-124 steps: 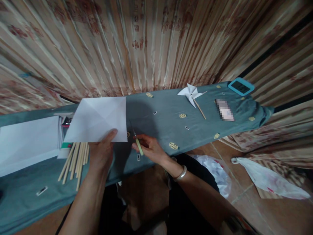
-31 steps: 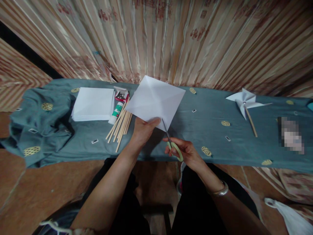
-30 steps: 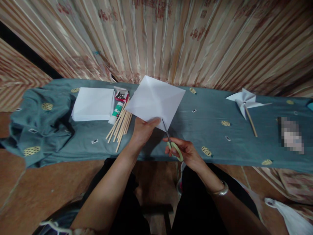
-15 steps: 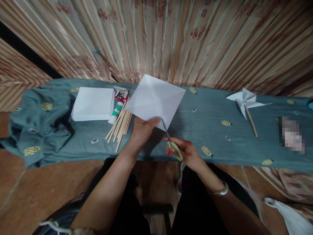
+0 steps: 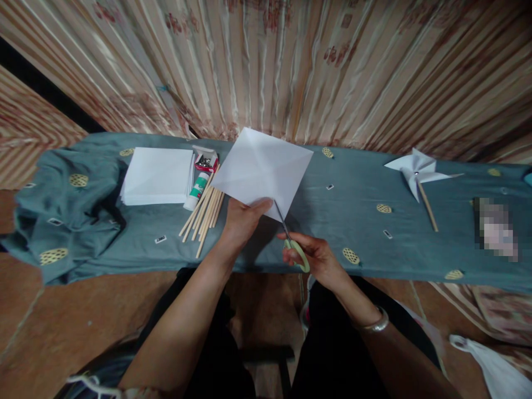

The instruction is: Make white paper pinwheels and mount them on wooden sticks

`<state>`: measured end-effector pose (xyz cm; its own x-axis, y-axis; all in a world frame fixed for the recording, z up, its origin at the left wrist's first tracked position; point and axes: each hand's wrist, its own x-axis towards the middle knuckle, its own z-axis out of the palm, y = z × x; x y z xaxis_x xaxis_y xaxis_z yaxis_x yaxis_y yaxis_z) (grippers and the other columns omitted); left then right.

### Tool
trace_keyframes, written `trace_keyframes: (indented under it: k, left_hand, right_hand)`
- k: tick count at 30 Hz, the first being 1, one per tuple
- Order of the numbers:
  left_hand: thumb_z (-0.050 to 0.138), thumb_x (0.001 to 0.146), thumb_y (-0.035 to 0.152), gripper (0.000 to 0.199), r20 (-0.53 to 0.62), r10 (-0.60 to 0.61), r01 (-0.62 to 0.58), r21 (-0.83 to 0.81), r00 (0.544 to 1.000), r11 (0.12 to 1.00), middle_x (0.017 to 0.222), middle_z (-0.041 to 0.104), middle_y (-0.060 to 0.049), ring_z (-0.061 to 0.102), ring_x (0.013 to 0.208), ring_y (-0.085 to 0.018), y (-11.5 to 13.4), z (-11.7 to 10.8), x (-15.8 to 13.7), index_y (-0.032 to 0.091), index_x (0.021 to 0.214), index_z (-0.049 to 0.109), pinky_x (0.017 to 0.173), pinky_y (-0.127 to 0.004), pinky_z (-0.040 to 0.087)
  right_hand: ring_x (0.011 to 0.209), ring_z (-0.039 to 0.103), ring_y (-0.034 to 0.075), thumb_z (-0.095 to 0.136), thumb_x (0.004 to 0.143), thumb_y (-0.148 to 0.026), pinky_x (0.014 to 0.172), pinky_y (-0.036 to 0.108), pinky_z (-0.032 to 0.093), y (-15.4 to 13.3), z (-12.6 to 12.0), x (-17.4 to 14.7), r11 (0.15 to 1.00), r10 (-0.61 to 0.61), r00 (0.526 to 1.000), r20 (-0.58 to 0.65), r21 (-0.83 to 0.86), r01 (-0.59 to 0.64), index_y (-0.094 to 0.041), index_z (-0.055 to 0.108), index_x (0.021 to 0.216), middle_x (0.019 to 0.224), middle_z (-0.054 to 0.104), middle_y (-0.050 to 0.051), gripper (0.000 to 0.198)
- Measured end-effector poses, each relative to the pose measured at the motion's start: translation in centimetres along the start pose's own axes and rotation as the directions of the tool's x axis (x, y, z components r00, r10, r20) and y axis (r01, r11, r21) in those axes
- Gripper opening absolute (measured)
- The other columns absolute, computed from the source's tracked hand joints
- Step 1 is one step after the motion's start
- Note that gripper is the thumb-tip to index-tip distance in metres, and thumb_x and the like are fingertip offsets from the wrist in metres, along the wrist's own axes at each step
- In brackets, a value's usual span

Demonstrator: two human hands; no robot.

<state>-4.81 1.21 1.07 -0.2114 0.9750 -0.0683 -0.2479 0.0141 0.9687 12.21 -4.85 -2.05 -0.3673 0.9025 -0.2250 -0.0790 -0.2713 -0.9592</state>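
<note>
At the left of the cloth-covered desk (image 5: 353, 188) lay a stack of white paper (image 5: 158, 175), then a glue stick (image 5: 197, 188) and a bundle of wooden sticks (image 5: 204, 213). The left hand (image 5: 241, 220) pinched the near corner of a creased paper square (image 5: 262, 168), held above the desk. The right hand (image 5: 316, 259) gripped green-handled scissors (image 5: 292, 240), blades at that corner. Farther right lay a paper pinwheel (image 5: 415, 170).

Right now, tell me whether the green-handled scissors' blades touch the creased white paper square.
Touching. The head view shows the scissors in the right hand, blades meeting the near corner of the paper square pinched by the left hand.
</note>
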Motion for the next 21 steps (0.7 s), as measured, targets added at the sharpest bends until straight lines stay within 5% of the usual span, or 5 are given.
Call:
trace_keyframes:
  k: [21]
  left_hand:
    - [0.077,0.058,0.022,0.02,-0.014,0.008,-0.007,0.048,1.0,0.999,0.08,0.072,-0.004,0.068,0.085,-0.022,0.33,0.03,-0.01,0.018,0.074,0.064,0.084,-0.035,0.053]
  right_hand:
    - [0.055,0.056,0.007,0.08,0.071,-0.039,0.055,0.022,0.049,0.21,0.0,0.24,0.999,0.011,1.0,-0.011,0.046,-0.01,-0.021,0.073,0.105,0.064,0.064,-0.004,0.039]
